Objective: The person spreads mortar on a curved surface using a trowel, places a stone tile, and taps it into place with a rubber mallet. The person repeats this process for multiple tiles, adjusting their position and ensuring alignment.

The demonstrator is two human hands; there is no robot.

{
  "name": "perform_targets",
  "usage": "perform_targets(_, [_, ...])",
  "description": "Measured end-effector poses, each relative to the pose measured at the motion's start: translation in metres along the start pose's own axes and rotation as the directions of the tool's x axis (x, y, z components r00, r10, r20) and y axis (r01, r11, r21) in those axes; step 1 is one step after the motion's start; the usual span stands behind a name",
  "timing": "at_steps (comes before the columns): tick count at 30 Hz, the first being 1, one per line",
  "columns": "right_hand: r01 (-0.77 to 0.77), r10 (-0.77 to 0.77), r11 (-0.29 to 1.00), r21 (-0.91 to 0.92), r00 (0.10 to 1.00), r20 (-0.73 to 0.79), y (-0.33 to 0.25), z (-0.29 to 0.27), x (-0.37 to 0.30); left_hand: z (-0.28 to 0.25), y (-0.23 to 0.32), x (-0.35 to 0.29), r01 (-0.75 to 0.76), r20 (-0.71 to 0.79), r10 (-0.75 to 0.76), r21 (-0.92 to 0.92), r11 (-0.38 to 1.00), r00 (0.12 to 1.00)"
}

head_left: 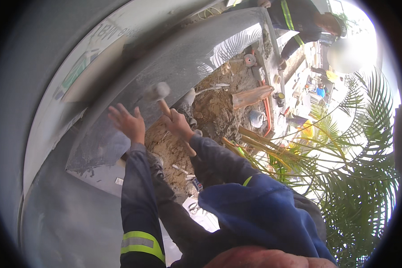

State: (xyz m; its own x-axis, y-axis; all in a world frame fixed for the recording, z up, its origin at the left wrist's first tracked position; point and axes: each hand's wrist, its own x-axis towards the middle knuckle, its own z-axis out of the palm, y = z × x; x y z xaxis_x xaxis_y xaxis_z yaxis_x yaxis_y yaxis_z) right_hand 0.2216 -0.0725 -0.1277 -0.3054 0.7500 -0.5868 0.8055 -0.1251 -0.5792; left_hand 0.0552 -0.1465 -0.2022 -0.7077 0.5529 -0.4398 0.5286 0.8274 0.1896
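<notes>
A mallet with a pale, rounded head (158, 90) and a wooden handle is gripped in my right hand (179, 125). Its head is over the surface of a large grey slab (174, 58); whether it touches the slab I cannot tell. My left hand (128, 123) has its fingers spread, palm toward the slab, left of the mallet. Contact between that hand and the slab is not clear. The handle's lower end sticks out below my right fist.
Sandy soil (210, 105) lies right of the slab, with a brown board (253, 97), a grinder-like tool (249, 60) and a white bag (257, 118) on it. A co-worker (299, 20) touches the slab's far end. Palm fronds (344, 178) hang at right.
</notes>
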Motion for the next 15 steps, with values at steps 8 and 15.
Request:
perform_targets(8, [-0.322,0.523,0.569,0.756,0.852,-0.031,0.028,-0.149,0.059,-0.001,0.201,0.079,-0.536,-0.073,0.532,-0.079,0.84,0.844])
perform_targets(15, [-0.195,0.521,0.314,0.929,0.854,0.003,0.08,-0.263,0.142,0.059,0.364,0.117,-0.75,-0.156,0.763,0.141,0.646,0.628])
